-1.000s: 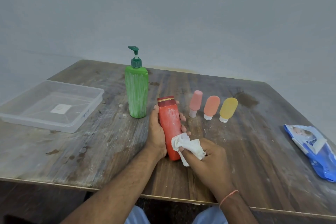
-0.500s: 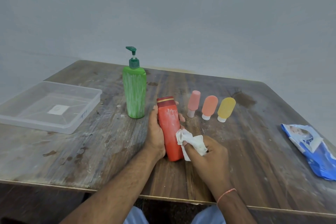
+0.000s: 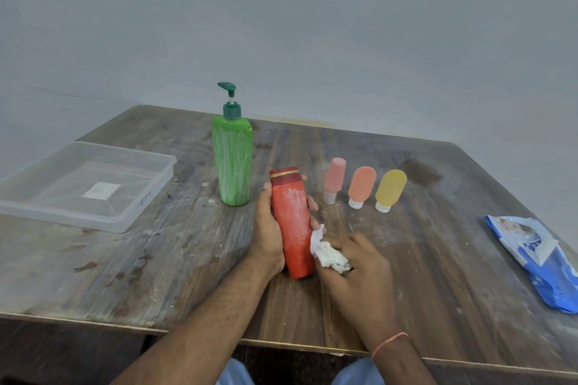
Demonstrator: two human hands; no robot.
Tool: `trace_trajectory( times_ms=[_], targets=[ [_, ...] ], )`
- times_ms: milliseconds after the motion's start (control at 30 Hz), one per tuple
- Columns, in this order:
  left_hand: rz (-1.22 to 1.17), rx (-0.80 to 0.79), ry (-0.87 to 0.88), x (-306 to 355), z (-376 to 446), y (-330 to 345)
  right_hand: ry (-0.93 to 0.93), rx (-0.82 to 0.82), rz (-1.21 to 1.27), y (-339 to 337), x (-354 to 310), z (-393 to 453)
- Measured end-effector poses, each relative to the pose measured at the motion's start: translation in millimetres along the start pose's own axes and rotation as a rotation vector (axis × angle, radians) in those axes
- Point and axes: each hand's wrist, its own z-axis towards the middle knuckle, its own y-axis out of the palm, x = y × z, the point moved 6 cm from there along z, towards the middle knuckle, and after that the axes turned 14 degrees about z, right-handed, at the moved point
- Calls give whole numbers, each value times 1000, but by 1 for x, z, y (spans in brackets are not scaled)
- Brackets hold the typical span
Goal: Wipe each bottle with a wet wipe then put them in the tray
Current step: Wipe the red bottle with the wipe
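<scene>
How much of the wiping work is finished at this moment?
Done: nothing; the tray holds no bottle. In hand: left hand grips the red bottle, right hand rubs it with the wipe. Left: green pump bottle and three small bottles, all untouched.

Worn wooden table [image 3: 438, 259], plain grey wall [image 3: 312, 25]

On the table [image 3: 131, 262] the tray [image 3: 142, 211] lies far left; the pump bottle [image 3: 233, 162] stands right of it; three small bottles [image 3: 362, 186] stand in a row further right; the wipe packet [image 3: 534, 259] lies at the right edge; the held bottle [image 3: 292, 222] sits in front, between both hands.
</scene>
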Motion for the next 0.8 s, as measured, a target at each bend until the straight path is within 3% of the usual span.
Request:
trace_trajectory(
  times_ms=[333,500,700,800],
  targets=[
    [-69,-65,-50,-5,1,3,-275,-81,-37,8,-19,-9],
    [-65,-40,-47,-9,1,2,-246,6,-105,6,-15,-8],
    [-85,-59,-72,-11,3,0,-361,-119,-111,14,-24,-14],
    [-100,-40,-70,-10,2,1,-314,-56,-160,11,-18,-13]
  ],
)
